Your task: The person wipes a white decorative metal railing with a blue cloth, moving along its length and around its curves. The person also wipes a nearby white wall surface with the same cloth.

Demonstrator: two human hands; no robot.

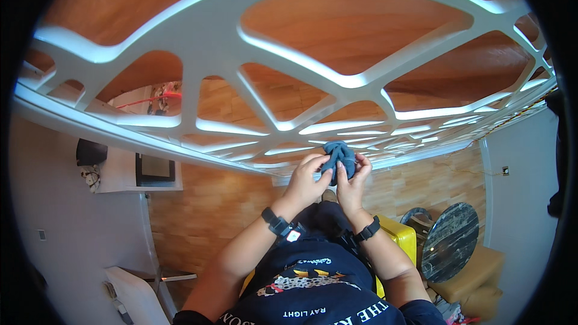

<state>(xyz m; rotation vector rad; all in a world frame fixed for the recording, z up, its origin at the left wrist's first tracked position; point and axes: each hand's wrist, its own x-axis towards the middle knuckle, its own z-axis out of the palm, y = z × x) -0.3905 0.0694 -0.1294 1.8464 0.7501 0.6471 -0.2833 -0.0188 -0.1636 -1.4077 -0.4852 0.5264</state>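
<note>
A crumpled blue-grey cloth (337,162) is bunched up in front of my body, with both hands gripping it. My left hand (308,179) pinches its left side, thumb and fingers pressed into the fabric. On the other side my right hand (352,183) holds it with the thumb across the front. Just beyond the cloth stands a white lattice panel (280,13) with large rounded openings, its lower bars close to my fingertips. Whether the cloth touches the panel cannot be told.
To the right are a yellow seat (399,234), a round dark marble-look tabletop (451,241) and a tan upholstered piece (474,275). A cord (469,169) runs to a wall socket (505,170). At left stands a white cabinet (119,174) on the wood-look floor (203,207).
</note>
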